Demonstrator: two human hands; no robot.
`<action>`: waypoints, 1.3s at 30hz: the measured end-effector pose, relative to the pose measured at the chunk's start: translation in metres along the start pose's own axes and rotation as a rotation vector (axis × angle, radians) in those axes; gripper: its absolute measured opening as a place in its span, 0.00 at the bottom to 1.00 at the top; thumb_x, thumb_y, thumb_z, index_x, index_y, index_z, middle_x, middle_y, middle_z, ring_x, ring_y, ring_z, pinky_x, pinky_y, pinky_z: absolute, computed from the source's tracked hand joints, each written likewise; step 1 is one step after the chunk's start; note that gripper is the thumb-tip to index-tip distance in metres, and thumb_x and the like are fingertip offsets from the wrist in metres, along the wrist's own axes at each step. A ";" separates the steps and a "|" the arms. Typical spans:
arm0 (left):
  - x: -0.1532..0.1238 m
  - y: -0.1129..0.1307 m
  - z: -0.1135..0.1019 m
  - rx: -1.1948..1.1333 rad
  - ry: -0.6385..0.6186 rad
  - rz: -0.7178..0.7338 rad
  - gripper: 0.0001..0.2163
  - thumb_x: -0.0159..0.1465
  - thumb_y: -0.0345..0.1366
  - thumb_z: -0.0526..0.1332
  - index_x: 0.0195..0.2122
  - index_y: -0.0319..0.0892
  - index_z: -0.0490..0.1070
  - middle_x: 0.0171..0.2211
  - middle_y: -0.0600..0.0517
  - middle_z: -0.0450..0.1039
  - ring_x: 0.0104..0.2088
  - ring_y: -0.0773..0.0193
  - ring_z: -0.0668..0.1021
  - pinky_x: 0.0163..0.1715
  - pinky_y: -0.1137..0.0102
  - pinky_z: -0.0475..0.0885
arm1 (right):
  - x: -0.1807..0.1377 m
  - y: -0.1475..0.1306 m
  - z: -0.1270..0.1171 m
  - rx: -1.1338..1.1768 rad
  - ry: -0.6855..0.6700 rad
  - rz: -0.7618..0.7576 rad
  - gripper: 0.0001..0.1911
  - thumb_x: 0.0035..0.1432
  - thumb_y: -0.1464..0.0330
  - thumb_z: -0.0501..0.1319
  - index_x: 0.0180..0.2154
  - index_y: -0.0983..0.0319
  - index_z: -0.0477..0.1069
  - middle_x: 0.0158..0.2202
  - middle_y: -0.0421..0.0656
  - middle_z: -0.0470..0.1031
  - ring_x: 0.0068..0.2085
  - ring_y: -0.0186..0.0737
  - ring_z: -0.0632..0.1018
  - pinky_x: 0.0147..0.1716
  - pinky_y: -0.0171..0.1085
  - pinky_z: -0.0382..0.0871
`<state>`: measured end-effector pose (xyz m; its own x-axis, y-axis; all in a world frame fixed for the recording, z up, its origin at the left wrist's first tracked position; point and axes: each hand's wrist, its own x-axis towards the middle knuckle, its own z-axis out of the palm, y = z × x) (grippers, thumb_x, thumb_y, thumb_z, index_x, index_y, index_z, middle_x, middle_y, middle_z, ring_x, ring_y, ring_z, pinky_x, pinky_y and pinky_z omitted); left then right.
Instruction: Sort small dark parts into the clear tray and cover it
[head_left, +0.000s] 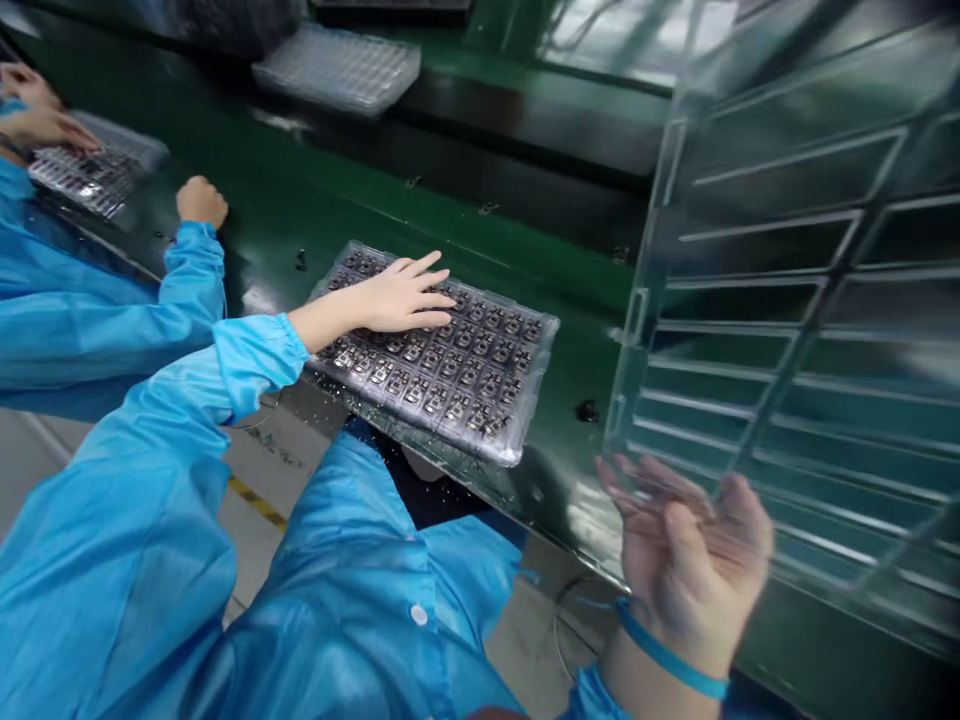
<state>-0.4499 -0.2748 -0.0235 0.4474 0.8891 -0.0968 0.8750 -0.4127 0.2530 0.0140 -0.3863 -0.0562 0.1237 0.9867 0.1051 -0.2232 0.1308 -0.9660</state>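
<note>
My left hand (405, 295) lies flat with its fingers spread on a clear plastic tray (517, 440). Rows of small dark metallic parts (469, 370) fill that tray's pockets, and my palm covers some of them. On the right, my right hand (694, 560) grips the lower edge of a large clear plastic tray (787, 400), which is tilted up off the bench. The thumb is on the near side, and some fingers show blurred through the plastic. Green bench shows through its ribbed compartments, and I see no parts in them.
A co-worker's hand (56, 125) is over another parts tray (90, 180) at far left; a closed hand (201, 202) rests nearby. Stacked clear trays (337, 68) stand at the back. Small black pieces (587, 410) lie on the green bench (577, 360). Its front edge runs before my lap.
</note>
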 end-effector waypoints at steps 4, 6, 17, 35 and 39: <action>-0.043 -0.006 -0.030 -0.048 0.180 -0.104 0.36 0.83 0.66 0.42 0.81 0.55 0.70 0.87 0.47 0.54 0.88 0.33 0.48 0.82 0.34 0.50 | 0.004 -0.008 0.022 0.015 -0.011 -0.055 0.27 0.51 0.67 0.84 0.52 0.41 0.89 0.44 0.38 0.94 0.50 0.53 0.94 0.56 0.67 0.90; -0.085 -0.005 -0.039 -0.045 0.289 -0.215 0.38 0.83 0.66 0.38 0.81 0.55 0.69 0.87 0.47 0.54 0.88 0.34 0.48 0.81 0.34 0.51 | 0.003 -0.008 0.025 0.029 -0.001 -0.074 0.27 0.50 0.68 0.84 0.52 0.41 0.89 0.43 0.37 0.94 0.50 0.51 0.94 0.56 0.64 0.91; -0.210 0.075 0.026 0.094 0.272 -0.346 0.31 0.84 0.61 0.52 0.75 0.48 0.77 0.87 0.43 0.52 0.88 0.29 0.46 0.81 0.31 0.54 | -0.001 -0.005 0.036 -0.048 0.042 -0.019 0.29 0.47 0.65 0.84 0.51 0.39 0.89 0.44 0.38 0.93 0.52 0.59 0.93 0.61 0.77 0.83; -0.215 0.071 0.014 0.073 0.259 -0.378 0.32 0.84 0.63 0.49 0.75 0.52 0.76 0.87 0.45 0.53 0.88 0.32 0.47 0.82 0.34 0.55 | -0.008 -0.004 0.028 -0.067 0.062 0.012 0.28 0.48 0.66 0.82 0.52 0.42 0.88 0.43 0.43 0.92 0.52 0.63 0.92 0.66 0.84 0.76; -0.240 0.060 -0.019 -0.139 0.394 -0.452 0.37 0.83 0.66 0.39 0.74 0.56 0.77 0.84 0.50 0.62 0.87 0.38 0.53 0.83 0.36 0.56 | -0.007 -0.006 0.027 -0.178 0.056 -0.076 0.26 0.51 0.61 0.83 0.53 0.43 0.88 0.47 0.46 0.92 0.54 0.64 0.92 0.67 0.82 0.76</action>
<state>-0.5082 -0.5094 0.0329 -0.0880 0.9872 0.1329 0.9181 0.0286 0.3954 -0.0120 -0.3911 -0.0444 0.1885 0.9671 0.1711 -0.0370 0.1811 -0.9828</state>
